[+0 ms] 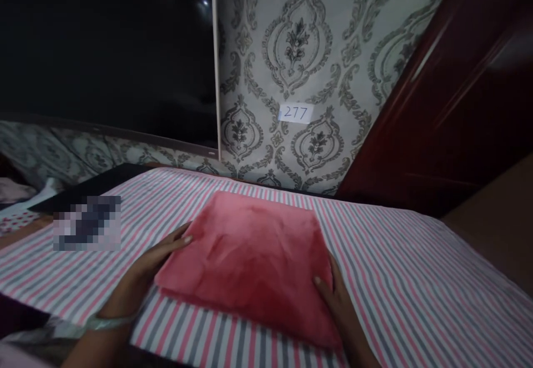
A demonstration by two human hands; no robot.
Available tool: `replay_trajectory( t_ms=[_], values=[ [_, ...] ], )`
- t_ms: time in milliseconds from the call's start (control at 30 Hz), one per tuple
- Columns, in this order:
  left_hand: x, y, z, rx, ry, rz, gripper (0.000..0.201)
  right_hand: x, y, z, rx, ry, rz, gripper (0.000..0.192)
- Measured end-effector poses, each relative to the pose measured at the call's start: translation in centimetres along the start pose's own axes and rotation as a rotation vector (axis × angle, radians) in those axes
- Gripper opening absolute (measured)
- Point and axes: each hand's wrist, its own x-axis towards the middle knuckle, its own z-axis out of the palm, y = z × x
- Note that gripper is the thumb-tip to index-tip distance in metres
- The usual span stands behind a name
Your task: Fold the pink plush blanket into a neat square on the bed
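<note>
Hands frame the work: left hand (pixel 156 262) lies flat and open against the left edge of the folded pink towel (pixel 254 257), fingers spread and thumb tip resting on the plush top near the corner; right hand (pixel 337 298) presses its open palm against the right edge near the front corner, fingers extended, nothing pinched or held in either. A pale bangle (pixel 109 322) sits on the left wrist. Towel lies as a thick, roughly square bundle near the middle of a pink, white and grey striped sheet (pixel 416 279), its front edge slightly overhanging its own lower layers. Judgement: the step looks like squaring and settling the fold, and it goes best with both palms pushing inward evenly so the layers line up, then sliding flat across the top to press out trapped air without dragging the sheet beneath. Plush pile likely slips on itself, so pressure should stay low and level. Behind, patterned wallpaper (pixel 300 68) carries a small paper label (pixel 295 113); a dark screen (pixel 108 51) hangs at left, a dark red wardrobe (pixel 458 96) stands at right.
</note>
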Motion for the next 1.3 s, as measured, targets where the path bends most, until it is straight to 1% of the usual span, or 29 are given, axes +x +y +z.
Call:
replay_trajectory(
  t_ms=[67, 100, 167, 300, 333, 400, 433, 467, 567, 633, 733, 800, 867, 933, 1000, 1067, 1133, 1200, 1300],
  values=[
    [-0.1, 0.0, -0.1, -0.097, -0.186, -0.038, 0.078, 0.0, -0.2, 0.1, 0.025, -0.005, -0.025, 0.094],
    [-0.1, -0.1, -0.1, -0.132, -0.245, -0.044, 0.080, 0.1, -0.4, 0.2, 0.040, -0.004, -0.026, 0.096],
    [0.1, -0.1, -0.1, -0.167, -0.284, -0.034, 0.084, 0.2, -0.9, 0.3, 0.074, -0.005, -0.003, 0.099],
    [0.3, 0.1, 0.4, -0.187, -0.324, 0.014, 0.086, 0.4, -2.8, 0.7, 0.176, -0.062, 0.093, 0.101],
    [0.4, 0.2, 0.5, -0.186, -0.343, 0.018, 0.085, 0.5, -3.4, 0.8, 0.175, -0.061, 0.084, 0.103],
    [0.6, 0.6, 0.7, -0.168, -0.368, 0.011, 0.082, 0.8, -4.7, 0.7, 0.138, -0.107, -0.002, 0.104],
    [0.7, 0.8, 0.7, -0.151, -0.355, 0.006, 0.081, 1.0, -5.2, 0.6, 0.123, -0.130, -0.019, 0.105],
    [0.7, 1.1, 0.7, -0.131, -0.330, 0.004, 0.080, 1.1, -5.7, 0.4, 0.112, -0.126, -0.020, 0.107],
    [0.7, 1.8, 0.5, -0.092, -0.267, 0.005, 0.075, 0.9, -6.4, -0.1, 0.125, -0.039, 0.017, 0.110],
    [0.4, 1.8, 0.2, -0.088, -0.279, -0.019, 0.068, 0.3, -6.1, -0.3, 0.143, -0.022, 0.063, 0.107],
    [-0.3, 1.4, -0.2, -0.073, -0.272, -0.073, 0.059, -1.1, -5.1, -0.4, 0.175, -0.054, 0.150, 0.096],
    [-0.9, 1.1, -0.6, -0.036, -0.212, -0.078, 0.056, -2.2, -4.5, -0.4, 0.212, -0.035, 0.162, 0.087],
    [-1.8, 0.7, -1.0, 0.026, -0.132, -0.023, 0.056, -3.2, -3.9, -0.6, 0.231, 0.003, 0.119, 0.073],
    [-3.0, 0.0, -1.5, 0.089, -0.085, 0.077, 0.060, -4.3, -3.5, -0.9, 0.227, 0.032, 0.071, 0.062],
    [-4.5, -0.9, -2.0, 0.111, -0.101, 0.154, 0.065, -5.6, -3.2, -1.2, 0.230, 0.050, 0.057, 0.060],
    [-6.0, -2.0, -2.3, 0.104, -0.120, 0.180, 0.070, -6.7, -3.0, -1.4, 0.238, 0.060, 0.061, 0.059],
    [-7.0, -2.9, -2.5, 0.095, -0.112, 0.192, 0.074, -7.7, -3.0, -1.5, 0.231, 0.057, 0.049, 0.057],
    [-7.5, -3.3, -2.6, 0.098, -0.115, 0.206, 0.073, -8.5, -3.3, -1.6, 0.209, 0.041, 0.034, 0.055],
    [-7.4, -3.2, -2.6, 0.097, -0.156, 0.199, 0.072, -9.1, -4.0, -1.8, 0.179, 0.005, 0.015, 0.052]
  ],
)
